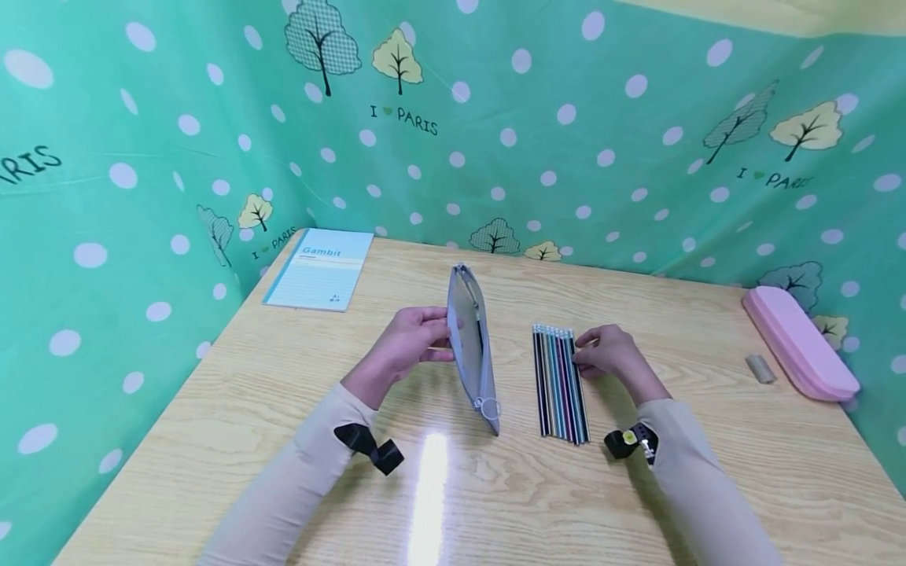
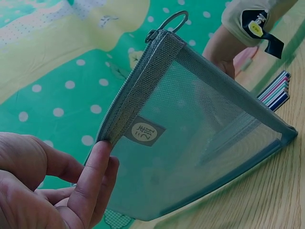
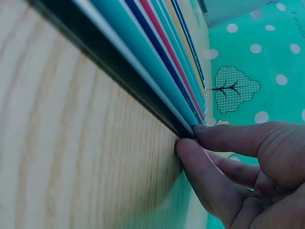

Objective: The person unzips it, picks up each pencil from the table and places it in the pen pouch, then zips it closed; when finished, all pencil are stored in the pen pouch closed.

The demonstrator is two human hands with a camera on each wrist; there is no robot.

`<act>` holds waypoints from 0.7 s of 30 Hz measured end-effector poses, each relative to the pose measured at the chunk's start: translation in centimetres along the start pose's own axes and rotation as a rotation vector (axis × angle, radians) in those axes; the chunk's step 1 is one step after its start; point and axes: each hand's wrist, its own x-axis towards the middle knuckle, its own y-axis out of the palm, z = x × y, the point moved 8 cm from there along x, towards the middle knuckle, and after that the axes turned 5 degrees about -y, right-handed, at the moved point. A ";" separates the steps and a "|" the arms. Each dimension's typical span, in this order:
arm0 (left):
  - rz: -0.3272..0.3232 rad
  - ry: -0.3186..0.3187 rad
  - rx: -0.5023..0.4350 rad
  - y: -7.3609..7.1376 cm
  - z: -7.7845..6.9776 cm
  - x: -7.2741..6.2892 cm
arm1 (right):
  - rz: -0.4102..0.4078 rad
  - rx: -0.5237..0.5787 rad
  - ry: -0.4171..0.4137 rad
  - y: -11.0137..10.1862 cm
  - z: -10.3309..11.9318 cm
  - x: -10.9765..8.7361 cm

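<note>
My left hand [image 1: 410,342] grips a grey mesh zip pouch [image 1: 460,354] by its zipped edge, thumb on one side and fingers on the other. The pouch stands upright, its zip undone and its mouth parted. In the left wrist view a small label [image 2: 144,131] shows on the mesh, with a metal ring [image 2: 177,20] at one corner. To its right, a row of several pencils [image 1: 554,385] lies side by side on the table. My right hand [image 1: 610,352] pinches the far end of the rightmost dark pencil [image 3: 114,86] between thumb and finger.
At the back left of the wooden table [image 1: 233,409] lies a light blue notebook [image 1: 322,271]. A pink pencil case [image 1: 800,342] rests at the right edge, beside a small grey eraser [image 1: 760,369]. A green printed cloth [image 1: 510,141] hangs behind and along the sides.
</note>
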 end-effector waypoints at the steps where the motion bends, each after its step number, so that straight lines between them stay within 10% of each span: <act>1: 0.001 0.000 -0.002 0.0 0.0 0.0 | -0.001 -0.010 -0.001 0.0 0.0 0.0; 11: 0.003 0.007 0.011 0.0 0.0 0.0 | -0.020 -0.052 -0.018 -0.1 0.3 0.0; 21: 0.005 0.006 0.005 0.1 0.0 0.0 | 0.073 0.210 -0.036 -0.4 -0.5 -0.6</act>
